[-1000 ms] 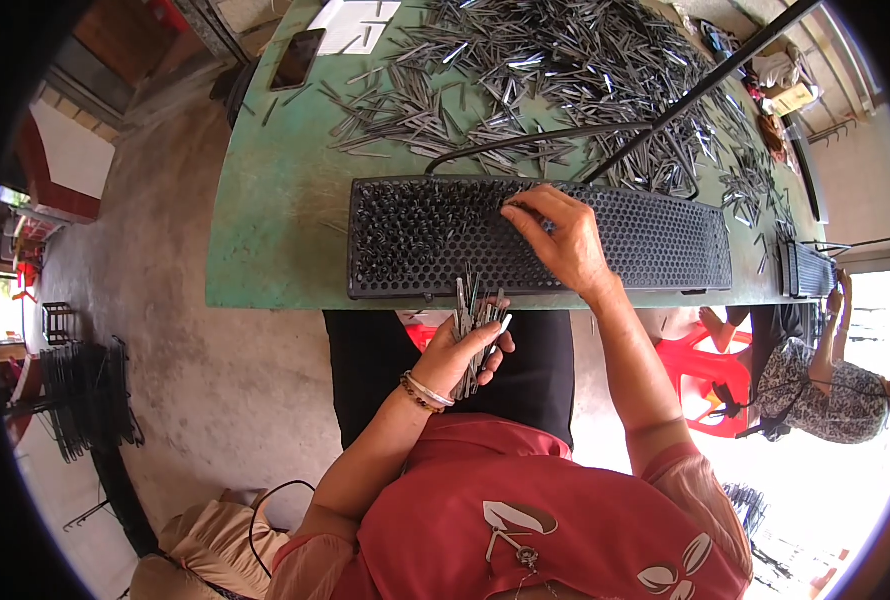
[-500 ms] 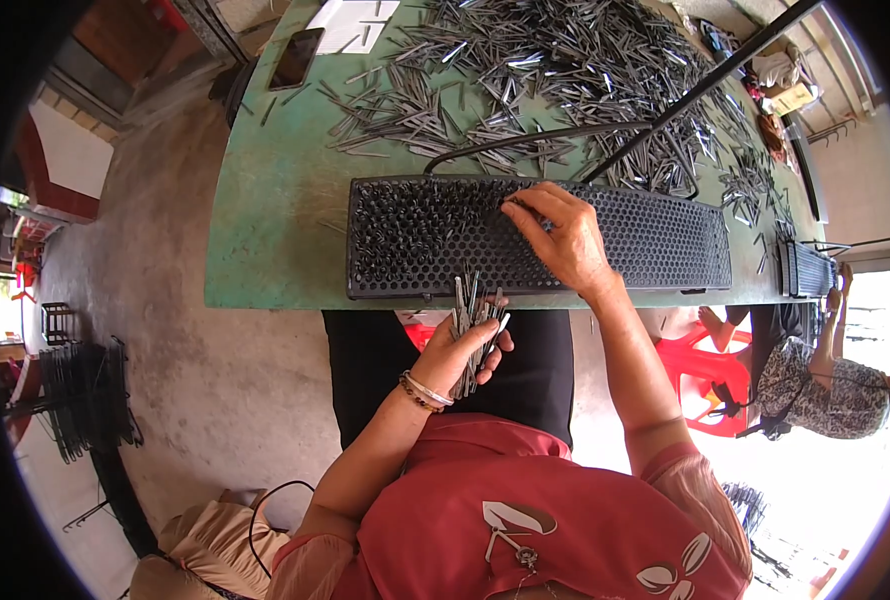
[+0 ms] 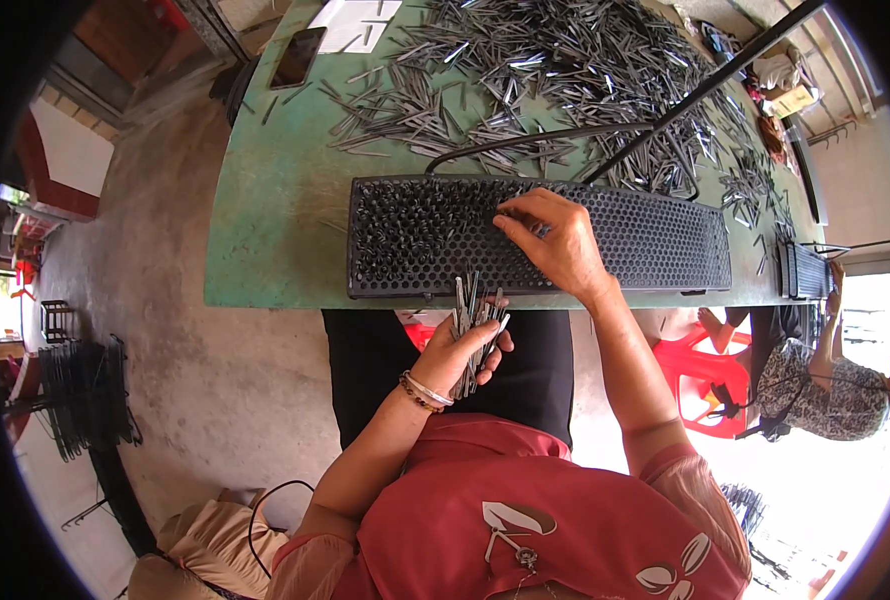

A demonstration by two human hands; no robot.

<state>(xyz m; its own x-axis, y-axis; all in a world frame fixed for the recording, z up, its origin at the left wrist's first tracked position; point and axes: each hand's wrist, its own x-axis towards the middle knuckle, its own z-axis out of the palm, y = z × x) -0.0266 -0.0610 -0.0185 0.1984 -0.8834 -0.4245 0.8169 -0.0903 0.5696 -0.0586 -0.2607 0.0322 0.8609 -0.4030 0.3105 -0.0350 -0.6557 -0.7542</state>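
Observation:
A long black tray (image 3: 645,235) perforated with round holes lies along the near edge of the green table. Its left part is filled with thin dark strips (image 3: 395,225) standing in the holes; the holes to the right show bare. Just below the tray, my left hand (image 3: 470,350) is closed round a bundle of thin dark and silvery strips (image 3: 473,300). Over the middle of the tray, at the border of the filled part, my right hand (image 3: 555,240) has thumb and fingers pinched together. What lies between those fingertips is too small to make out.
A large heap of loose strips (image 3: 565,70) covers the back of the green table (image 3: 265,220). A black rod frame (image 3: 710,90) rises behind the tray. A phone (image 3: 298,57) and white paper (image 3: 355,22) lie far left. Another person (image 3: 825,385) works at the right beside a red stool (image 3: 705,375).
My right hand has shifted slightly left and nearer over the tray, fingertips still pinched. The left hand and its bundle have stayed in place.

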